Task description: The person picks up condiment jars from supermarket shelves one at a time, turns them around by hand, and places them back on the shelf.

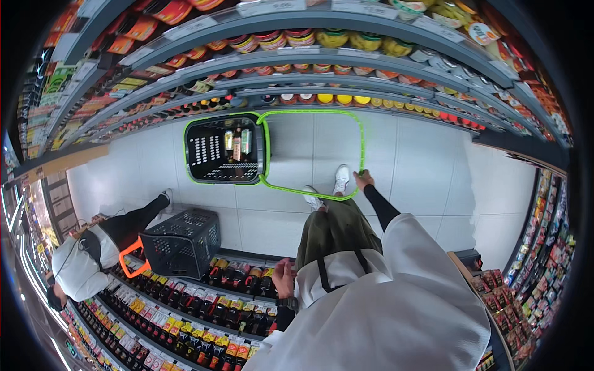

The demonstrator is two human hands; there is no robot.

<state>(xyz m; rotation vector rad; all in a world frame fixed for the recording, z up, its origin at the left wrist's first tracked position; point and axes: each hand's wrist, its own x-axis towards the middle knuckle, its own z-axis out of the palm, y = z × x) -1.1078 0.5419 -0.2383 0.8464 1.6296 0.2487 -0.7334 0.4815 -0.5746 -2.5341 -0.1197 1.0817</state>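
Note:
A black plastic shopping basket [204, 172] with a green rim stands on the floor ahead, left of the middle. Its long green pull handle [363, 139] reaches out to the right, and my right hand [364, 179] is closed around the handle's near corner. Inside the basket lie a dark bottle with a label [237, 144] and a few packaged goods [246, 141] beside it. My left hand [283, 277], with a dark watch at the wrist, hangs by my side above the bottle shelves; its fingers are loosely bent, with no item seen in them.
Shelves of jars [274, 41] line the far side of the aisle. Behind me on the left are shelves of dark sauce bottles [222, 308]. A grey basket with an orange handle [185, 241] and another person [88, 262] are at the left. Racks of packets [540, 232] stand at the right.

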